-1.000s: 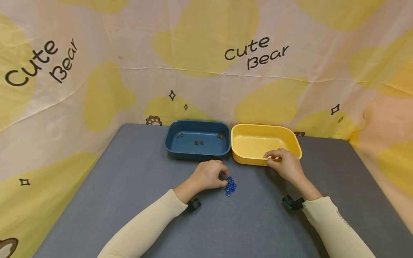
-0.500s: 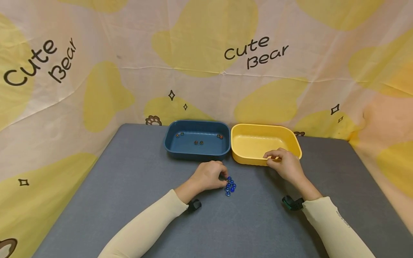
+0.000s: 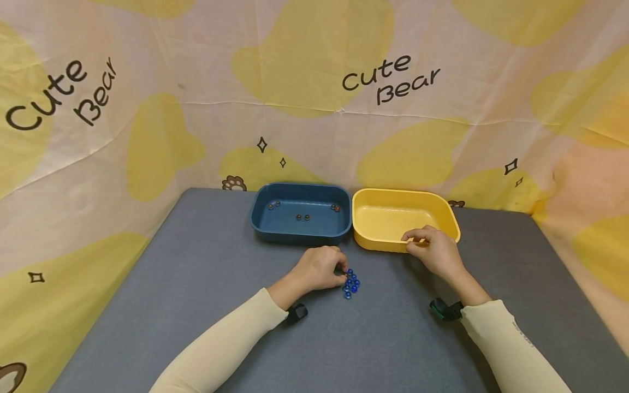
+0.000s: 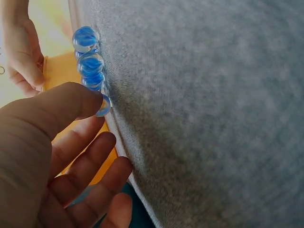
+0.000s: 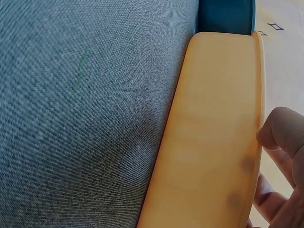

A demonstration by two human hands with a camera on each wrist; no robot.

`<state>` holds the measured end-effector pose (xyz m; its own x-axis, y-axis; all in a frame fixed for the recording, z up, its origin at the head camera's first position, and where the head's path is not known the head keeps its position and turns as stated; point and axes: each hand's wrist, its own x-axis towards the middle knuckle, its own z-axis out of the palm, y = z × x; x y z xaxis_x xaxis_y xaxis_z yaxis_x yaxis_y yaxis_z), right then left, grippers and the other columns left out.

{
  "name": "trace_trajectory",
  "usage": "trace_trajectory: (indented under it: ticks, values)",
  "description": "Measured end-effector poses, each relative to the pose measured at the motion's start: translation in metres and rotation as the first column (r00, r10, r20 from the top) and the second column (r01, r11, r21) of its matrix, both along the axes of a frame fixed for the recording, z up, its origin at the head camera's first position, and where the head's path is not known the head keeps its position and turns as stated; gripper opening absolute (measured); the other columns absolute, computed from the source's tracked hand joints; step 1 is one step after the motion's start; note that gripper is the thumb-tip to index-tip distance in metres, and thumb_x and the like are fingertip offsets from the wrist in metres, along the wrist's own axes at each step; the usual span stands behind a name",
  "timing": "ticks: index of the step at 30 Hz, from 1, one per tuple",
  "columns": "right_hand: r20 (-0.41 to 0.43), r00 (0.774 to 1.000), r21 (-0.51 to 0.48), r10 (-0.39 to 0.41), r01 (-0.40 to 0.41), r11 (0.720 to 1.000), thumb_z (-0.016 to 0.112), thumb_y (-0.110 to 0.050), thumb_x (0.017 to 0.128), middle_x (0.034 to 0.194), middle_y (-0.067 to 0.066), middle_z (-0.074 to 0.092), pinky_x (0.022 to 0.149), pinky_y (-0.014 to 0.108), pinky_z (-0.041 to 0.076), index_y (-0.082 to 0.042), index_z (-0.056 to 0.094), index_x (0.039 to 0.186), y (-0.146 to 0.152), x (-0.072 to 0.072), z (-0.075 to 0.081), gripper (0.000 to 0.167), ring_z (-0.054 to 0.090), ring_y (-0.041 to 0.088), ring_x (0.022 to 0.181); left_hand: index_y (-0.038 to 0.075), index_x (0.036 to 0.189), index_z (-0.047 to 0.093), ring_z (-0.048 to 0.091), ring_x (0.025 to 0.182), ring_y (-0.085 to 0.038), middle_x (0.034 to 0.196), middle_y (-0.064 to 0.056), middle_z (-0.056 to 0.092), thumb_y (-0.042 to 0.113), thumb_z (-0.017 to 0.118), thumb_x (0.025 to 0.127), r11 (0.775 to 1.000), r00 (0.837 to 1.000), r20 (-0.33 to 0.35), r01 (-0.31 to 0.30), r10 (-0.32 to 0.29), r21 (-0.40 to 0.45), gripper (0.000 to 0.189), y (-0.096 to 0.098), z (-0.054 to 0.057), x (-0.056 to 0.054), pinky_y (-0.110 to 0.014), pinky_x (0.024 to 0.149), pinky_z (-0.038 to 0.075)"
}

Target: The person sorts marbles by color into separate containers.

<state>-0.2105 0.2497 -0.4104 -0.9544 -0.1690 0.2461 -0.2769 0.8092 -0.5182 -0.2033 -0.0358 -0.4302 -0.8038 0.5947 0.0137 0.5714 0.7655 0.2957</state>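
My right grip point(image 3: 434, 252) pinches the near rim of the yellow tub point(image 3: 375, 245); my left grip point(image 3: 318, 267) curls at the blue marbles point(image 3: 354, 289) nearer on the counter point(image 3: 393, 333), any pinch unconfirmed: pickup step, I judge, calling for secure fingertip closure before lifting

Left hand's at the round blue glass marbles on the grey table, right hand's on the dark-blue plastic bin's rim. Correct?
Not quite: the right hand holds the rectangular yellow plastic bin by its rim, not the dark-blue plastic bin (right wrist view). The left hand is at the round blue glass marbles on the grey table.
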Motion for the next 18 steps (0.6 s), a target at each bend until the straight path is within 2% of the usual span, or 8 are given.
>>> trace_trajectory:
  ticks: [4, 8, 14, 18]
  values:
    - [0.003, 1.000, 0.002, -0.001, 0.001, 1.000, 0.065, -0.010, 0.083, 0.084, 0.003, 0.066, 0.070, 0.033, 0.043, -0.017, 0.074, 0.090, 0.001, 0.000, 0.000, 0.013, 0.060, 0.021, 0.079, 0.026, 0.084, 0.071, 0.054, 0.074, -0.002, 0.085, 0.014, 0.061, 0.033, 0.073, 0.080, 1.000, 1.000, 0.004, 0.000, 0.000, 0.009, 0.008, -0.001, 0.002, 0.000, -0.021, 0.063, 0.045]
    - [0.005, 1.000, 0.005, -0.002, 0.002, 1.000, 0.065, -0.011, 0.083, 0.085, 0.003, 0.066, 0.070, 0.033, 0.043, -0.017, 0.074, 0.091, 0.001, -0.001, 0.000, 0.014, 0.061, 0.021, 0.079, 0.028, 0.085, 0.071, 0.055, 0.076, -0.001, 0.086, 0.013, 0.062, 0.033, 0.073, 0.080, 1.000, 1.000, -0.008, 0.006, -0.006, 0.021, 0.007, -0.003, 0.010, 0.001, -0.021, 0.063, 0.045]
    - [0.008, 1.000, 0.010, -0.002, 0.002, 1.000, 0.065, -0.012, 0.083, 0.086, 0.003, 0.066, 0.069, 0.032, 0.042, -0.017, 0.074, 0.091, 0.002, -0.002, 0.000, 0.013, 0.061, 0.021, 0.079, 0.029, 0.084, 0.071, 0.052, 0.068, -0.004, 0.088, 0.007, 0.063, 0.032, 0.071, 0.081, 0.999, 0.999, -0.037, 0.017, -0.016, 0.049, 0.005, -0.007, 0.029, 0.000, -0.020, 0.054, 0.041]
    - [0.011, 1.000, 0.014, 0.000, -0.001, 1.000, 0.065, -0.012, 0.083, 0.085, 0.003, 0.066, 0.069, 0.032, 0.042, -0.017, 0.074, 0.091, 0.002, -0.003, 0.000, 0.013, 0.061, 0.021, 0.079, 0.030, 0.085, 0.070, 0.051, 0.070, -0.005, 0.092, 0.005, 0.065, 0.031, 0.069, 0.082, 0.998, 0.998, -0.063, 0.014, -0.010, 0.061, 0.004, -0.012, 0.042, -0.004, -0.021, 0.055, 0.041]
